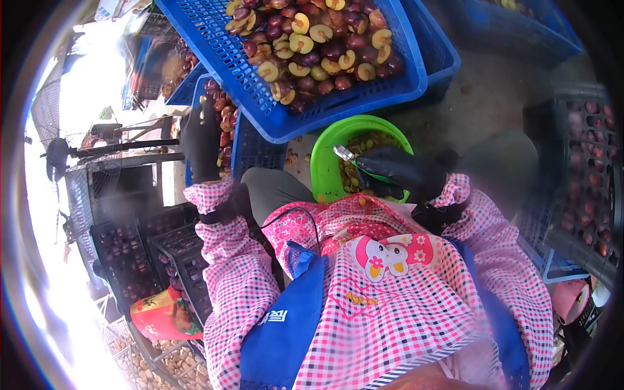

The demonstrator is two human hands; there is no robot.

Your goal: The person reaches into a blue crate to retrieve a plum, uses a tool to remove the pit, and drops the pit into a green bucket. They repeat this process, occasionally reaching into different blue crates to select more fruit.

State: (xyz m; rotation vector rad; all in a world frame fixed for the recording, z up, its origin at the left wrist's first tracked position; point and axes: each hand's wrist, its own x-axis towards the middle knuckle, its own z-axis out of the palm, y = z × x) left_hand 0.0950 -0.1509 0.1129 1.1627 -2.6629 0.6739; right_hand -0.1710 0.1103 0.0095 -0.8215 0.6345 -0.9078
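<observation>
My left hand (200, 143), in a black glove, is stretched forward at the side of a blue crate (243, 146) of whole red plums (226, 123). Its fingers blend into the dark and their pose does not show clearly. In my black-gloved right hand (393, 168) is a small tool with a shiny metal head (344, 153) and a bit of green at the handle. That hand is over a bright green basin (322, 170), which holds small yellowish-brown pieces. Beyond it, a tilted blue crate (276, 123) carries halved plums (302, 43) with yellow flesh among dark red ones.
Another blue crate (442, 55) lies beneath the tilted one. To the right stands a dark crate (564, 97) of plums on a blue one. Black crates (117, 227), a red bag (166, 315) and a standing fan (57, 151) are on the left.
</observation>
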